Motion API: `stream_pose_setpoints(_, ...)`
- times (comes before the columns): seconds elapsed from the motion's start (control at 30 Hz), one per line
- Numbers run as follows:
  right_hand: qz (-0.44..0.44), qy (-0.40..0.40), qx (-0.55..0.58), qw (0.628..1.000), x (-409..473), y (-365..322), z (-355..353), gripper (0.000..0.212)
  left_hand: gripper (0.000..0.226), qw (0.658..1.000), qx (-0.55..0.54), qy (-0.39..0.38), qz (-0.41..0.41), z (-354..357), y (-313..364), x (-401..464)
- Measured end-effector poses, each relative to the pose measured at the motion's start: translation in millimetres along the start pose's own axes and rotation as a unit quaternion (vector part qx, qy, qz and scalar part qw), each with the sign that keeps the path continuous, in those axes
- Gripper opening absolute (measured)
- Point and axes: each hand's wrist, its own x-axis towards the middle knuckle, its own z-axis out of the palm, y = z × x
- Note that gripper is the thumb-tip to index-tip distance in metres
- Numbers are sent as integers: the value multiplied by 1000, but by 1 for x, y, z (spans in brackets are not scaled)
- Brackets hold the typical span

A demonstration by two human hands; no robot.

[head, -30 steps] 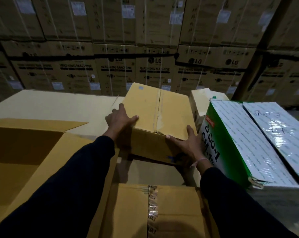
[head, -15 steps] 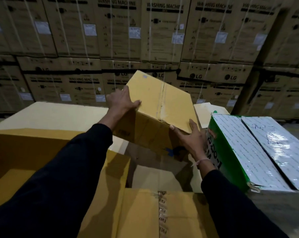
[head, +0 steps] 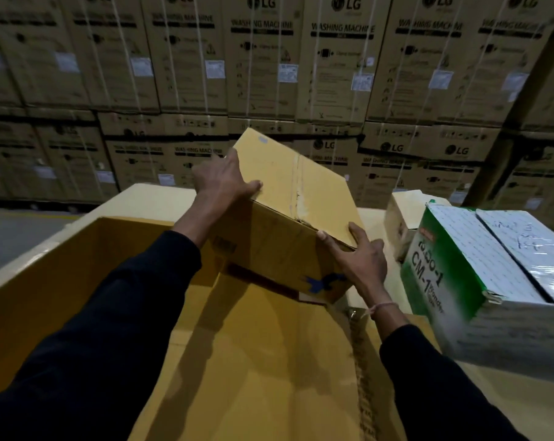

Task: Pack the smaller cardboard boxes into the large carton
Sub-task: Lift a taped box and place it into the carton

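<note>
- The person holds a smaller cardboard box [head: 288,202] in the air with both hands, and it is tilted, with its far left corner raised and its near right corner lower.
- The left hand [head: 220,183] grips the left edge of the box: the thumb lies flat on the top face and the fingers wrap around the side (their tips are hidden behind the box).
- The right hand [head: 361,259] grips the near right corner, with the thumb pressed on the top edge and the palm against the side face; I cannot tell where its fingers end.
- The box is closed, with a strip of tape along the middle seam of its top, and there is a blue mark on the near side close to the right hand.
- It hangs above the far right part of the large carton [head: 78,265], which is open at the left and near side of the scene; its yellow inner walls and one flap are visible below the box.
- Both arms wear dark sleeves [head: 120,329], and a thin band goes around the right wrist.
- At the right stands a green and white box [head: 453,268] with printed letters on its side, close to the right hand but not touching it.
- Just behind it, farther away, is a pale small box [head: 403,214].
- Along the far side, a wall of stacked washing machine cartons [head: 269,65] fills the background.
</note>
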Motion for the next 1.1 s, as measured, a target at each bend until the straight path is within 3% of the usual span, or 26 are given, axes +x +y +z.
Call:
stream_pose_setpoints(0.47,-77,38,-21,996,-151,-18,-57,118,98,989,-105,-44,-98,-13,-109,-168)
stream_pose_setpoints(0.57,-42,30,-3,999,-157,-20,-77,119,97,988,-106,-60,-100,-20,-119,-185)
stream_pose_setpoints(0.67,64,-39,114,991,-151,-9,-95,96,95,987,-111,-76,-88,-28,-125,-194)
stream_pose_setpoints(0.73,125,-110,246,955,-155,0,-103,62,93,982,-136,-97,-93,-31,-129,-198)
stream_pose_setpoints(0.8,132,-166,295,931,-165,2,-105,40,92,975,-164,-112,-103,-33,-132,-200)
stream_pose_setpoints(0.83,128,-186,310,923,-168,2,-103,41,92,972,-174,-114,-108,-34,-134,-200)
stream_pose_setpoints(0.93,126,-228,370,892,-173,-5,-97,78,94,963,-199,-133,-123,-36,-139,-199)
stream_pose_setpoints(1.0,123,-248,404,872,-175,-10,-97,88,98,955,-213,-155,-133,-37,-145,-198)
stream_pose_setpoints(1.1,118,-253,393,876,-177,-19,-102,97,103,943,-245,-180,-139,-37,-153,-196)
